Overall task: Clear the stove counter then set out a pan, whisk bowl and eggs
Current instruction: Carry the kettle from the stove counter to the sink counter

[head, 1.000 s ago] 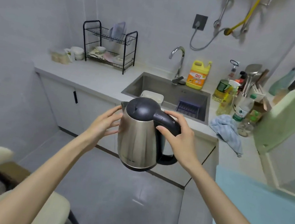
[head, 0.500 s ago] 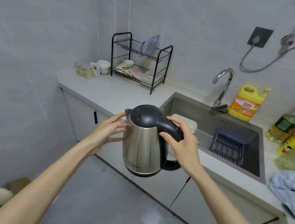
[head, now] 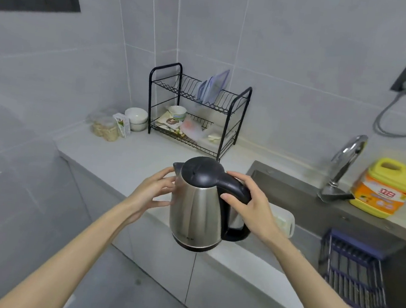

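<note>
The kettle [head: 197, 205], a tapered brushed-steel body with a smooth black plastic lid and loop handle, hung in the air over the table [head: 128, 159] edge. It had travelled left from the sink [head: 294, 200] side, so the clearing looked mid-carry. The right hand [head: 248, 210] had its fingers wrapped round the handle, while the left hand [head: 152, 191] lay spread against the steel.
</note>
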{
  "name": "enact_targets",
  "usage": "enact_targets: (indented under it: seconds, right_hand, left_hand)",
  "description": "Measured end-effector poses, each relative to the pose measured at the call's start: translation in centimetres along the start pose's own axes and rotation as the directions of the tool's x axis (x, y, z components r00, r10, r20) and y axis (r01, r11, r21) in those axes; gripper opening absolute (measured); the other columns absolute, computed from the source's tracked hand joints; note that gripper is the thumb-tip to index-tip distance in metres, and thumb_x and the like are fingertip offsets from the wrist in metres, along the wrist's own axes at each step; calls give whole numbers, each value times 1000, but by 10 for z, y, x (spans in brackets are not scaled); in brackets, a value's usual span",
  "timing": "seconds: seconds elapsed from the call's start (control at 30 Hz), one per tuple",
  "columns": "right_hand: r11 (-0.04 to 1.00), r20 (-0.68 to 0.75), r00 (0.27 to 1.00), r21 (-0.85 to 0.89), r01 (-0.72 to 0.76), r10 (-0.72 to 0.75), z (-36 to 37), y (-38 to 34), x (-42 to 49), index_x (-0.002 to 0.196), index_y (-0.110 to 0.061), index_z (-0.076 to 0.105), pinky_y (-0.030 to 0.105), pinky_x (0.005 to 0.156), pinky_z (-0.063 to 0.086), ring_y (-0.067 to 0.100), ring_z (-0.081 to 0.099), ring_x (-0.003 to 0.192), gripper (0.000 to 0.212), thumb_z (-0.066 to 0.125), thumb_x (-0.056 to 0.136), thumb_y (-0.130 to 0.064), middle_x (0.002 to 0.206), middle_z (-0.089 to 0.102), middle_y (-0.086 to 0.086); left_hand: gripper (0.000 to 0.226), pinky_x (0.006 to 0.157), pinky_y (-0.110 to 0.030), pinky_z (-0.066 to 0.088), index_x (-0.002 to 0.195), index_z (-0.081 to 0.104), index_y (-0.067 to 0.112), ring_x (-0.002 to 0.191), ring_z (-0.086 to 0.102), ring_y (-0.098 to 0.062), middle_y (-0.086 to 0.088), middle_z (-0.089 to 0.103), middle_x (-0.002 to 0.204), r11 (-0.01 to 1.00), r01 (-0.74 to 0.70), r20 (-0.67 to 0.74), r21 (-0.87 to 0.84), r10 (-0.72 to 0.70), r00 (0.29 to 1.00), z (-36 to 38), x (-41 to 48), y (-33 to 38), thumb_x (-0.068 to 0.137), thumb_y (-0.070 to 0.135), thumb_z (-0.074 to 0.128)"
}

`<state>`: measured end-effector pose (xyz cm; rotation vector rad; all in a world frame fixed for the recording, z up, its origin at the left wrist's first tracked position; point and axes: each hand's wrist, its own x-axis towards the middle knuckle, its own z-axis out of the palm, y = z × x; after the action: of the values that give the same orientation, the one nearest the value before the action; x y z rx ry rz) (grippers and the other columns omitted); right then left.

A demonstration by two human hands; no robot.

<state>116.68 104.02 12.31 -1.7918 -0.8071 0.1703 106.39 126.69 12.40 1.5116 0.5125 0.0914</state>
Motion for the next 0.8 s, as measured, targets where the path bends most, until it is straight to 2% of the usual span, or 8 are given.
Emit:
enact_targets:
  seconds: [0.1,0.2,0.37,0.53,0.73,0.8]
  right_hand:
    - [999,15,1000,45,-17,16,12,25,49,124,-28,57,18,92,44,3,61,104,45,73,84,-15,111,66,-17]
    - [995,42,998,82,-54,51,24,51,97,123,-28,56,14,90,44,2,61,101,44,72,84,-13,107,66,-19]
    - [988,95,990,99,-117,108,37,84,157,124,-28,53,16,90,46,3,62,100,47,71,85,-9,109,66,-13]
    - [971,107,976,122,-205,192,50,114,215,124,-31,52,16,86,47,4,63,98,49,70,84,-7,108,66,-8]
    - [950,95,955,118,-290,279,59,139,249,124,-36,51,23,90,50,12,63,102,50,69,85,-11,112,64,-4]
    - [945,85,952,119,-304,296,61,142,256,124,-35,51,19,88,50,8,62,101,49,69,85,-10,111,63,-8]
  left_hand:
    - [46,91,-35,52,125,55,41,113,59,-6,16,66,119,1000,3,0,22,-3,1000,-16,52,2,90,12,49]
    - [43,93,-37,52,121,57,39,111,60,-8,13,68,116,999,17,-3,27,-17,1000,-31,104,3,90,10,50]
    - [41,81,-31,54,121,58,29,96,60,-11,8,68,105,997,71,12,31,-71,997,-49,170,9,89,5,48]
    - [42,78,-29,53,120,58,26,89,57,-10,8,65,96,993,109,13,43,-110,994,-63,241,14,87,2,46]
    - [42,72,-28,54,111,60,30,94,60,-11,5,64,97,984,172,38,32,-174,984,-70,296,15,87,-1,44]
    - [42,73,-29,53,111,60,31,98,61,-10,7,65,98,984,174,53,42,-176,983,-73,308,15,87,0,45]
